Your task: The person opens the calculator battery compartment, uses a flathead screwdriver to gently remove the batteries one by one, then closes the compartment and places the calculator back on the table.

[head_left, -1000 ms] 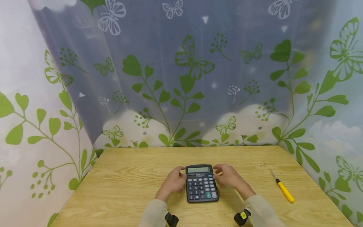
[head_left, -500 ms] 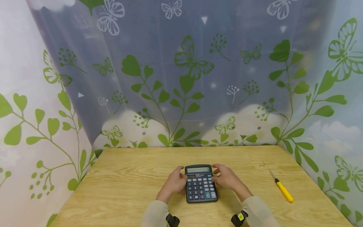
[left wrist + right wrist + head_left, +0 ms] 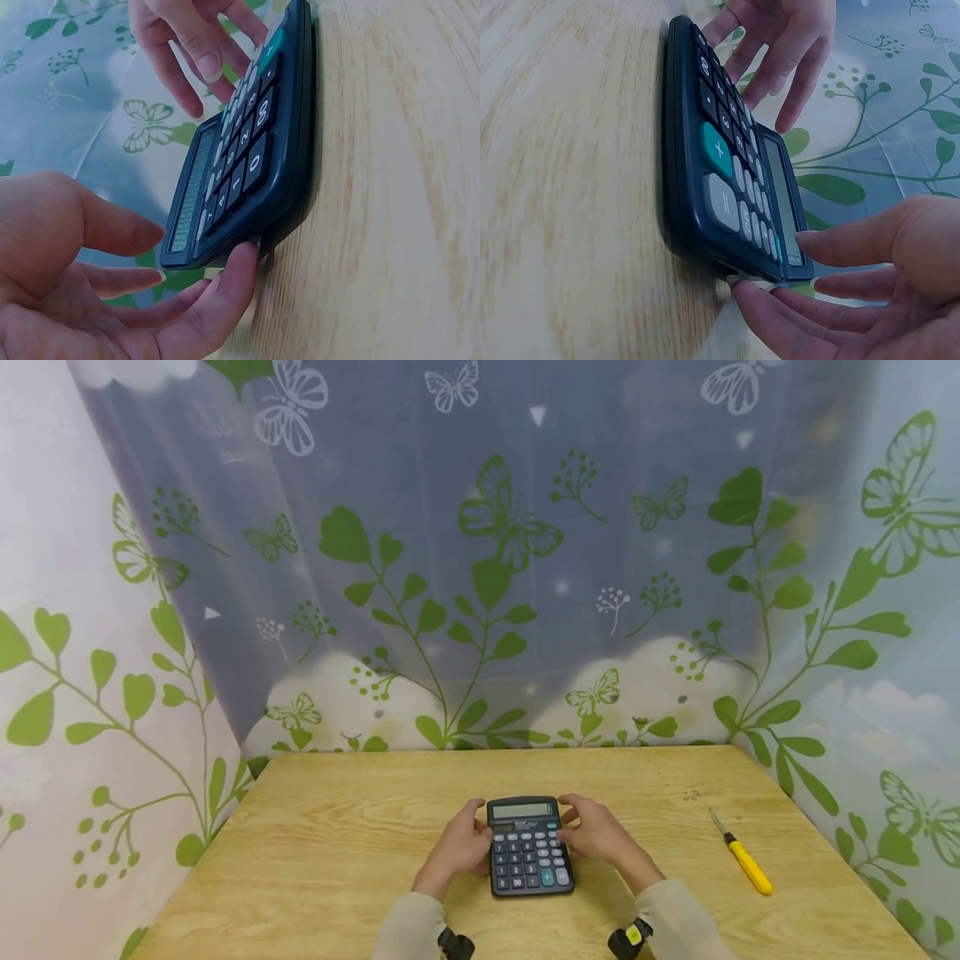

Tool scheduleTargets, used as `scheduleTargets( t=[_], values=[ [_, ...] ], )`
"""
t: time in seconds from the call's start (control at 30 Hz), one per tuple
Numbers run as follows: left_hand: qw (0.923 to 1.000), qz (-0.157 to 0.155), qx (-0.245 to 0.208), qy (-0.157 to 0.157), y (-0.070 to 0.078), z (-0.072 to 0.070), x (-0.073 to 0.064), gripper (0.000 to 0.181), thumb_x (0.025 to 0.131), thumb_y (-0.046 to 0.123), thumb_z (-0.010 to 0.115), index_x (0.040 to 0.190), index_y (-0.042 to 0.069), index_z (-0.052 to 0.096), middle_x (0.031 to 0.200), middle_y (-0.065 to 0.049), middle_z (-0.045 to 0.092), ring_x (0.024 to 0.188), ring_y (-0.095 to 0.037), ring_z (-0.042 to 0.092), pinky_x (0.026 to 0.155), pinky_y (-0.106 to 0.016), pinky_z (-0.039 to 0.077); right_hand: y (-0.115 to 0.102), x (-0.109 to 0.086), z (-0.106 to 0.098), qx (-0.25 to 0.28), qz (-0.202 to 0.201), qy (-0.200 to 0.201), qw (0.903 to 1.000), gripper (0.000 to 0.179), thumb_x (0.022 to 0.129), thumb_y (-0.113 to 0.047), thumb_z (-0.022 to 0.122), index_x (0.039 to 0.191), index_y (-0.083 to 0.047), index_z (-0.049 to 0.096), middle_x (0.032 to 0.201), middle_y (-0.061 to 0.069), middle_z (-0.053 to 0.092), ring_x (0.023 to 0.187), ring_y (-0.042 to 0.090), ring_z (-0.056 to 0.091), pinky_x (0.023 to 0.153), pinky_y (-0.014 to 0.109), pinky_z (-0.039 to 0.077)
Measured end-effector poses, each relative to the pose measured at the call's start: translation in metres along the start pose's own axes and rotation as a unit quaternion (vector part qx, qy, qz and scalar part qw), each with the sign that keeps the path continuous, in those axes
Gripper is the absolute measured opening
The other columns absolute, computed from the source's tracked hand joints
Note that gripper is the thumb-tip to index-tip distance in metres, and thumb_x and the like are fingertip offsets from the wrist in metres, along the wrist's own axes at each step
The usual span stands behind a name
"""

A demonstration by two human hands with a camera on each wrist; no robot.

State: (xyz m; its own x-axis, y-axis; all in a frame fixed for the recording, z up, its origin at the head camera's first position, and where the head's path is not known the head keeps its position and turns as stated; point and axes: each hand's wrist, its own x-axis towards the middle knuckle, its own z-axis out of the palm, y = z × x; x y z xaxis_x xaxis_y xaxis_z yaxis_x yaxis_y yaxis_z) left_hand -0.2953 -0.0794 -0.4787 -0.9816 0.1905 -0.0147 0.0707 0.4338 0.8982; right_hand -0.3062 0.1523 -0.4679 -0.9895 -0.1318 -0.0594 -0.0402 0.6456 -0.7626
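A black desk calculator [image 3: 532, 847] with grey, dark and green keys faces up on the wooden table, its display at the far end. On its left side, my left hand [image 3: 459, 841] holds the edge, thumb beside the display and the other fingers along the lower side in the left wrist view. Opposite it, my right hand [image 3: 600, 835] holds the right edge. In the right wrist view the right thumb [image 3: 840, 247] reaches over the display's corner, while the other fingers [image 3: 780, 311] lie at the calculator's side and underside. Whether fingertips reach beneath it is hidden.
A yellow-handled screwdriver [image 3: 748, 864] lies to the right on the wooden table [image 3: 315, 860], its tip pointing away. Small, indistinct bits [image 3: 691, 795] lie beyond its tip. A curtain [image 3: 420, 635] printed with leaves and butterflies hangs behind the table and along both sides.
My right hand has moved slightly left, its thumb coming onto the calculator's right edge. The left hand stays at the left edge. The whole head view has shifted slightly.
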Motion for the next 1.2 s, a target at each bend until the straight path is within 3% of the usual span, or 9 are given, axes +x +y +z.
scheduleTargets(
  t=[0.2,0.63,0.97,1.2],
  values=[
    [1.0,0.003,0.001,-0.001,-0.0027,0.0005,0.0004,0.057,0.098,-0.005,0.053,0.153,-0.004,0.037,0.11,-0.023,0.056,0.084,-0.027,0.067,0.053,-0.039,0.065,0.0014,0.001,0.0018,-0.003,-0.003,0.004,1.0,0.057,0.089,0.004,0.073,0.141,0.007,0.051,0.117,0.026,0.067,0.08,0.019,0.068,0.06,0.032,0.064],
    [0.9998,-0.012,-0.01,-0.012,-0.0042,-0.0003,-0.0008,0.063,0.094,-0.009,0.054,0.154,0.003,0.039,0.103,-0.018,0.05,0.071,-0.028,0.068,0.051,-0.04,0.064,0.0015,0.0011,0.0055,-0.012,0.015,-0.007,0.9998,0.056,0.092,0.003,0.07,0.144,0.008,0.048,0.112,0.024,0.066,0.079,0.02,0.068,0.06,0.032,0.064],
    [0.9995,-0.02,0.003,-0.026,-0.006,0.0,-0.0032,0.061,0.095,-0.005,0.058,0.152,-0.004,0.037,0.097,-0.018,0.062,0.061,-0.026,0.07,0.051,-0.037,0.063,0.0012,-0.0003,0.0084,-0.019,0.012,-0.009,0.9997,0.057,0.092,0.007,0.069,0.145,0.009,0.047,0.109,0.023,0.067,0.082,0.021,0.068,0.06,0.032,0.064],
    [0.9982,-0.037,-0.003,-0.047,-0.0044,-0.0036,-0.0055,0.061,0.095,-0.004,0.061,0.152,-0.002,0.038,0.09,-0.015,0.063,0.06,-0.025,0.071,0.054,-0.037,0.064,0.0019,-0.0005,0.0085,-0.022,0.014,-0.011,0.9996,0.057,0.093,0.007,0.068,0.146,0.007,0.046,0.11,0.023,0.067,0.083,0.021,0.068,0.06,0.032,0.064]
  ],
)
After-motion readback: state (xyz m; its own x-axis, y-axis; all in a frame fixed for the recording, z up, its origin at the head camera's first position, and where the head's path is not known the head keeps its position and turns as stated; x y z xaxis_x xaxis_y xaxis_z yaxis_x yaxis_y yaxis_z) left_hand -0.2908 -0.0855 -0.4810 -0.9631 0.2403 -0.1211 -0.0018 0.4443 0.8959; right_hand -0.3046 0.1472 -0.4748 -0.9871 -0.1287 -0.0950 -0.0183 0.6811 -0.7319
